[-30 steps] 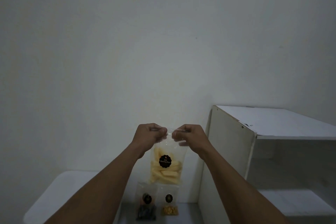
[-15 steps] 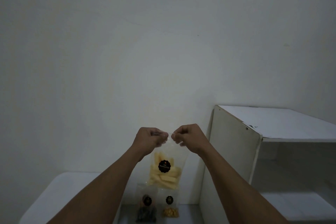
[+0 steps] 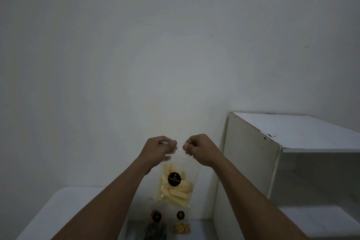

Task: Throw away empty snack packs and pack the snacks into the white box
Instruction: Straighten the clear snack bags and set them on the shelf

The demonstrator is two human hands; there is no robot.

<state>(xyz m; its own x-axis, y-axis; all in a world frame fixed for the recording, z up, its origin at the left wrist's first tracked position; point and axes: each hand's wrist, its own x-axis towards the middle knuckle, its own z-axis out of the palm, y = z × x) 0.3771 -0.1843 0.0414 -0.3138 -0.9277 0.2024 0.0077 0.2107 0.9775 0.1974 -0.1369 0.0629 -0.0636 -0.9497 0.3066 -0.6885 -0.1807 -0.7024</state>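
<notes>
Tilted toward five o'clock since a moment ago, the snack pack (image 3: 175,185), likely light, crinkly and slippery, hangs at six o'clock, left hand (image 3: 158,150) and right hand (image 3: 200,149) pinching its top edge, probably the safest hold without crushing it.

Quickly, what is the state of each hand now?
Left hand: pinches the top edge of the clear plastic pack of pale yellow snack sticks.
Right hand: pinches the same pack's top.

The scene is dimly and evenly lit, with grey, muted colours. The wall (image 3: 175,54) is darkened toward the corners. Fine detail is softened and slightly grainy; wide-angle bending is seen at the edges.
</notes>
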